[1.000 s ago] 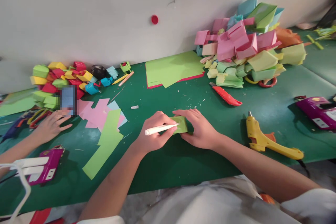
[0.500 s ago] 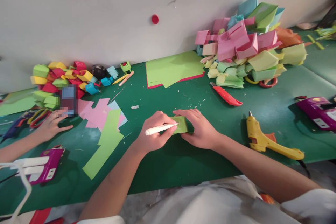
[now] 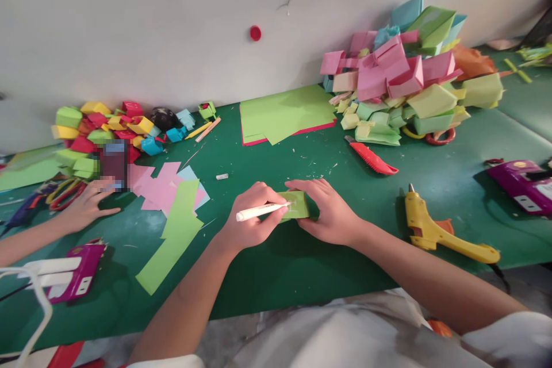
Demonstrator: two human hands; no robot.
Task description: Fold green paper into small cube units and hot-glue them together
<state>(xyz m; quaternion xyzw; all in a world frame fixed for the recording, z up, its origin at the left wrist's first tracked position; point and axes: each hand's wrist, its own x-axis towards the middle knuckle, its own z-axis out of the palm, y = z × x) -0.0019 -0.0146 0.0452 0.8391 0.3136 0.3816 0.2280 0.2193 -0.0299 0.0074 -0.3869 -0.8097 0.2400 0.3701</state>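
Observation:
A white marker pen (image 3: 259, 212) is pinched in my left hand (image 3: 254, 215). Its tip rests on the upper face of a small green folded-paper piece (image 3: 297, 204), where pale marks show. My right hand (image 3: 330, 213) grips that piece from its right side, thumb at the near edge and fingers at the far edge. A small whitish cap-like bit (image 3: 222, 176) lies on the green table (image 3: 259, 276) beyond my left hand. To the left are a cut green paper strip (image 3: 172, 241) and pink paper pieces (image 3: 161, 187).
Right: a yellow glue gun (image 3: 444, 233), red cutter (image 3: 373, 156) and purple power strip (image 3: 524, 184). Behind: green sheets (image 3: 287, 112) and piled paper boxes (image 3: 397, 72). Left: colourful small boxes (image 3: 103, 123), another purple strip (image 3: 81, 270), and another person's hand (image 3: 88, 204) at a blurred phone.
The pen's tip has shifted slightly left across the green piece, with my left hand. Pale marks on it look a little longer. My right hand stays where it was.

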